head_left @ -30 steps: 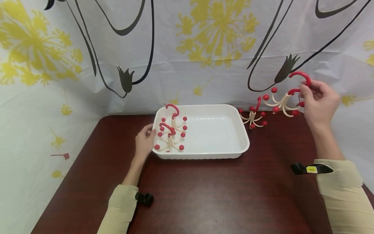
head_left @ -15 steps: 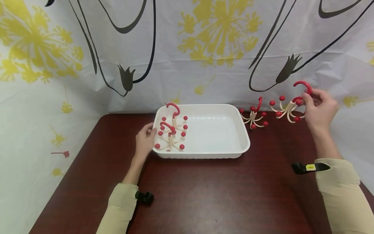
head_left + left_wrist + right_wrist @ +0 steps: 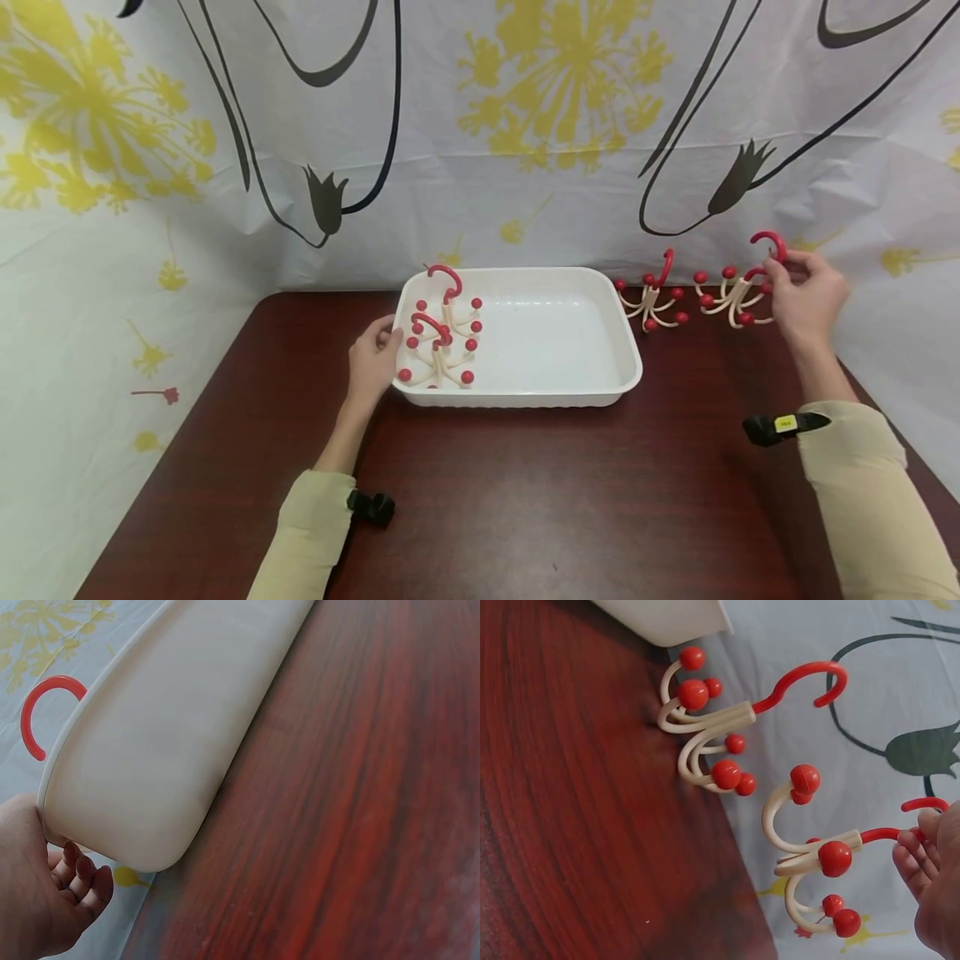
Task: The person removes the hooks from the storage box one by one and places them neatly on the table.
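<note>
Fingers and thumb of the right hand (image 3: 808, 296) pinch the red hook (image 3: 770, 242) at the top of one hanger (image 3: 738, 293), at the far right of the table (image 3: 540, 492). I cannot tell if its arms touch the wood. Left hand (image 3: 369, 362) holds the left edge of the white tray (image 3: 517, 399), with its fingers bent under the rim. This hanger looks light and stiff, like hard plastic, so it should not sag when held. Its red balls look smooth and round, so they may slip if you grab them. Those thin, bendy-shaped arms might catch on other things, or snap if pushed hard. Good spots to hold are the hook or the thick, pale stem (image 3: 840, 843) below it. One more hanger, the waiting hanger (image 3: 651, 296), stands just right of the tray. Two more are inside the tray at its left end: a far hanger (image 3: 448, 312) and a near hanger (image 3: 438, 358). The tray looks hard and smooth too. On the right wrist, a black strap (image 3: 813, 420) has a small yellow tag (image 3: 785, 423) with marks too tiny to read. I see no brand name and no other words.
</note>
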### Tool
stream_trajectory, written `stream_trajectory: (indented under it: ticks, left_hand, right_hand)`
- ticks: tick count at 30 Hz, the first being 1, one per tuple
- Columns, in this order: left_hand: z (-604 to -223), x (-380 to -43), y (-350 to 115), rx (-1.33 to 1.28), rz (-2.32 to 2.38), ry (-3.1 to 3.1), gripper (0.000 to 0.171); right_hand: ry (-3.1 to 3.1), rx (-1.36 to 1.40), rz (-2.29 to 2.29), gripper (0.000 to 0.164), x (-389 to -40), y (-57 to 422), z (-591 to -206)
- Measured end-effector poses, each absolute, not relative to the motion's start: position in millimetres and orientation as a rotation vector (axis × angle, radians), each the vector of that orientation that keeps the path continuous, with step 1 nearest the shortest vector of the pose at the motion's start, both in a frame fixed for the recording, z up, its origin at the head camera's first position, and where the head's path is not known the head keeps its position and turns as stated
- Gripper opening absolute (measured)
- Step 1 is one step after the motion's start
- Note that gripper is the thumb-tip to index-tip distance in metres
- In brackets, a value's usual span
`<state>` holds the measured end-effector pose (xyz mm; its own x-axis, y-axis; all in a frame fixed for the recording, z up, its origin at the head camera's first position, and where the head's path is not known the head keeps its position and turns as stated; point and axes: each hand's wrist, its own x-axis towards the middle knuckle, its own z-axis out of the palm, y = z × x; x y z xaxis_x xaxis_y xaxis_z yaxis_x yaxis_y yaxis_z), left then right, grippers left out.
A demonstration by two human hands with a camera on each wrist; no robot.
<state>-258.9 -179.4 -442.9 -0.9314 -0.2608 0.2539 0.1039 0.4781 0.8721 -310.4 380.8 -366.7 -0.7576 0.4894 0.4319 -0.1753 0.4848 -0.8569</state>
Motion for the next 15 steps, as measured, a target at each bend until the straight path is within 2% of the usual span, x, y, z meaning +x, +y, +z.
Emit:
stream_trajectory:
  ticks: [15]
  left_hand:
    - [-442,-258,-180,0.119,-1.445,-2.376,0.034]
  right_hand:
    - [-2.186,-0.316,1.274,0.019,-319,397,-397]
